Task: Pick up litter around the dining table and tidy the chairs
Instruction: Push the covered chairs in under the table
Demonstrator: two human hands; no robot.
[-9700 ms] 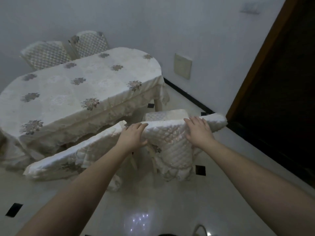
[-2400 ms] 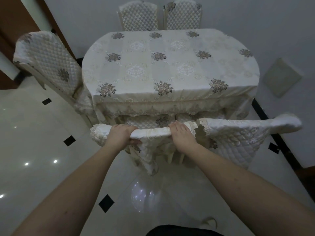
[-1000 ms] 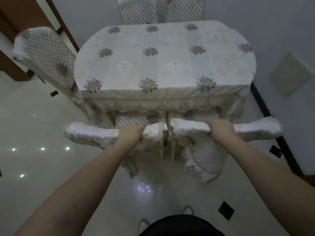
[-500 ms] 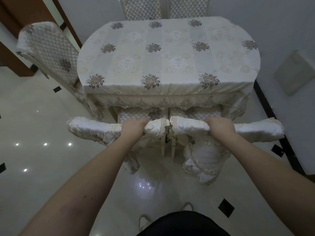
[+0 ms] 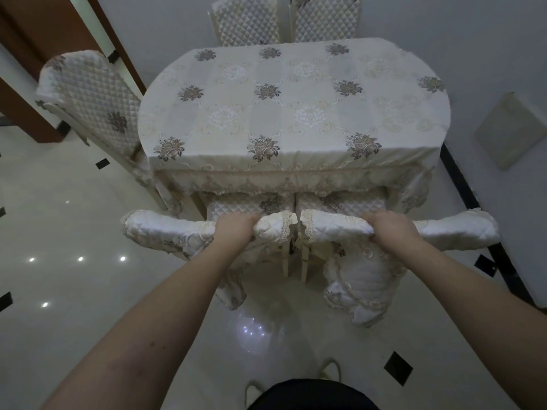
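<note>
Two chairs in white quilted covers stand side by side at the near edge of the dining table (image 5: 296, 113), which wears a cream floral cloth. My left hand (image 5: 235, 229) grips the top rail of the left chair (image 5: 165, 232). My right hand (image 5: 387, 227) grips the top rail of the right chair (image 5: 455, 229). Both seats sit partly under the hanging tablecloth edge, and the two backrests almost touch in the middle. No litter shows on the floor around them.
A third covered chair (image 5: 88, 96) stands angled at the table's left end, near a brown door frame (image 5: 44, 39). Two more chairs (image 5: 284, 19) face me from the far side. A wall runs along the right, and glossy white tiles lie under my feet.
Since a second ago both chairs have slid a little further in toward the table. Earlier, both hands held one chair; my right hand has shifted to the right chair.
</note>
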